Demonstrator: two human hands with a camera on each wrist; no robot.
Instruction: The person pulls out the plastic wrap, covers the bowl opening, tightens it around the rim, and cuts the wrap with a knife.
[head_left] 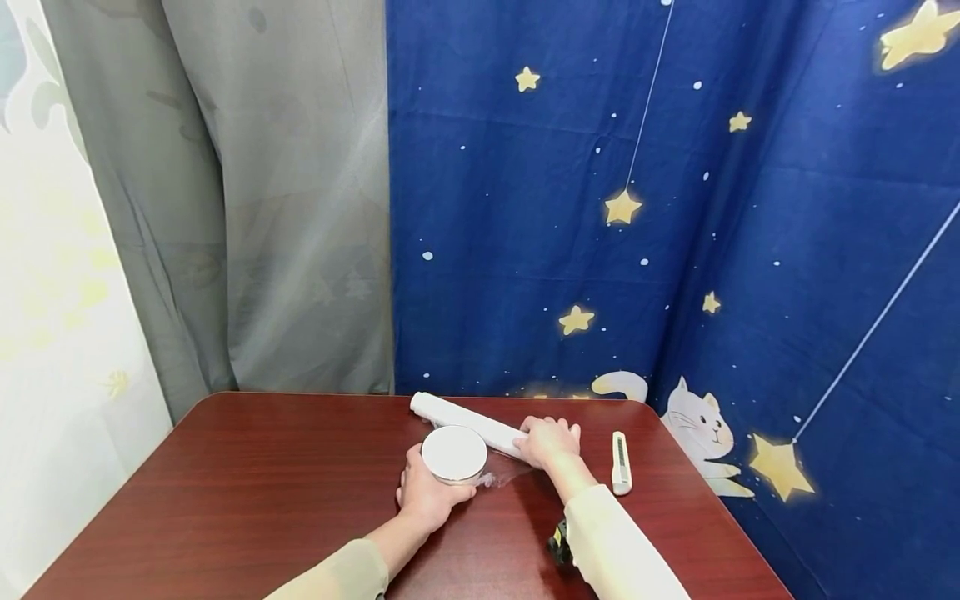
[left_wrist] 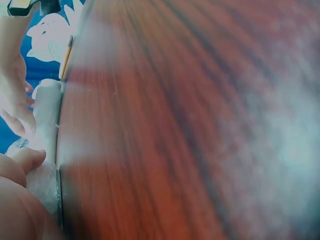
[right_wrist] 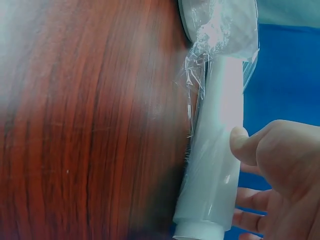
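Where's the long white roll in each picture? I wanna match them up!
Head: the white roll is below the middle, slanting down to the right.
Left wrist: the white roll is near the left edge, upright in the picture and looking greyish.
Right wrist: the white roll is right of the middle, reaching the bottom edge.
Shared landmark: the red-brown table, in all three views.

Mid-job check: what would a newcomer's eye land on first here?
Probably the blue star-patterned curtain behind the table. Next, the white-topped round container in the left hand, and the white plastic-wrap roll running behind it to the right hand. A pale utility knife lies farther right.
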